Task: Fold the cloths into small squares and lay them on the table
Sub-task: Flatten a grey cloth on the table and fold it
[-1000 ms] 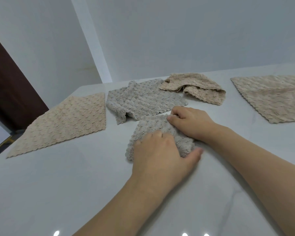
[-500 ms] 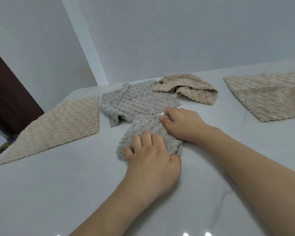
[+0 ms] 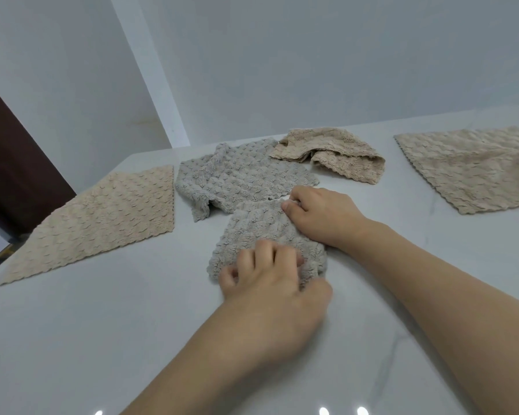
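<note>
Small grey cloth [image 3: 258, 232], folded to a rough square, flat on the white table [image 3: 72, 339] near the middle, between both hands. Left hand [image 3: 274, 292] on its near edge, fingers curled down into the fabric and gripping it, thumb out to the right beside the near right corner. Right hand [image 3: 324, 218] at the far right corner, fingers bent, thumb and forefinger pinching the corner. Just behind, touching the far edge, a second grey cloth [image 3: 240, 178], rumpled and unfolded. Behind that and to the right, a crumpled beige cloth [image 3: 336, 154], bunched in loose folds, its left end meeting the rumpled grey one. Off to the left, just beside the grey one, a beige cloth [image 3: 102, 223] spread flat. Far right, well apart from the rest, another beige cloth [image 3: 474, 169] spread flat, partly cut off by the frame edge. Pale wall [image 3: 312, 61] behind the table; dark door [image 3: 9, 175] at the left.
</note>
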A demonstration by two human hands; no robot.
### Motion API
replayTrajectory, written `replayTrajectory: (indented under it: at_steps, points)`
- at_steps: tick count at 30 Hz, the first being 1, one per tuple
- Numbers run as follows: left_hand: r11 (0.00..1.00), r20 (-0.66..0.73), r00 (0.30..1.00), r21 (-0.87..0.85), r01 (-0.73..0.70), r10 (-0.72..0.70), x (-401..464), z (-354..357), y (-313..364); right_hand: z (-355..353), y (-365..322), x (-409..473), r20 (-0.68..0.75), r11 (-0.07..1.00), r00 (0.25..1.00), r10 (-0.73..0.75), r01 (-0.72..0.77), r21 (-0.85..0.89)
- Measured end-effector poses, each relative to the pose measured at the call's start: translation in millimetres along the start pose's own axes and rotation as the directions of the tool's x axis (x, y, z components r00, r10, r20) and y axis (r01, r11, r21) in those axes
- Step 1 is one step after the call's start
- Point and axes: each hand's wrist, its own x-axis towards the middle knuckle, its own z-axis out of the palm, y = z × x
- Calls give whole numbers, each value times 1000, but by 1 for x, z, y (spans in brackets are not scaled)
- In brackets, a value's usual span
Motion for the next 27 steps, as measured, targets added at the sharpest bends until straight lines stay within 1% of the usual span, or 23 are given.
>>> replayTrajectory:
  at_steps: [1, 4, 5, 7, 10, 12, 16, 17, 18, 19, 20, 21, 22, 23, 24, 25, 26, 27]
  points:
    - [1000, -3, 1000, 11, 9, -9, 4, -3, -3, 0, 0, 0, 0, 1000, 1000, 0, 0, -2]
    - [973, -45, 988, -186, 135, -146, 21, -7, -14, 1, 0, -1, -9, 1000, 1000, -4, 4, -8]
    - [970, -67, 985, -195, 144, -159, 24, -5, -15, 1, 0, -1, -6, 1000, 1000, -2, 2, -12]
    - [987, -97, 987, -109, 120, -131, 23, -1, -13, 1, 0, 0, -6, 1000, 1000, 4, -4, -10]
    - [995, -84, 992, -58, 85, -90, 19, 3, -13, 1, -1, -1, -14, 1000, 1000, 6, -7, -10]
    - [997, -76, 995, -55, 56, -61, 20, -1, -16, 2, 0, -1, -10, 1000, 1000, 13, -13, -6]
    - [998, 60, 998, -55, -24, 27, 11, -4, -19, 2, 1, -1, -11, 1000, 1000, 24, -24, -1]
    - [995, 68, 997, -99, -26, 33, 14, -6, -21, 1, 1, -1, -12, 1000, 1000, 24, -23, 8]
    - [973, 33, 999, -230, 4, 4, 16, -9, -24, 1, 2, 0, -14, 999, 1000, 25, -24, 44]
    - [902, -30, 995, -425, 74, -96, 21, -15, -27, 0, 3, 0, -15, 990, 1000, 25, -22, 139]
    - [779, -110, 965, -615, 123, -240, 27, -21, -32, 1, 4, 1, -15, 956, 1000, 15, -10, 292]
    - [685, -203, 901, -717, 131, -384, 34, -26, -42, 0, 6, 2, -17, 885, 1000, 2, 6, 465]
    - [683, -279, 837, -716, 145, -471, 37, -29, -51, -1, 6, 1, -17, 793, 1000, -14, 21, 608]
    - [718, -302, 806, -666, 204, -509, 37, -29, -58, -3, 6, -1, -18, 712, 999, -27, 32, 701]
    - [752, -279, 804, -594, 285, -525, 38, -28, -66, -5, 5, -2, -25, 644, 999, -35, 41, 764]
    - [778, -224, 824, -521, 350, -520, 41, -25, -73, -8, 3, -3, -33, 575, 999, -30, 44, 817]
    - [791, -181, 848, -495, 360, -499, 44, -21, -76, -9, 2, -3, -49, 502, 999, -18, 52, 863]
    - [782, -148, 874, -532, 324, -463, 49, -17, -77, -10, -2, -4, -53, 421, 999, -12, 53, 905]
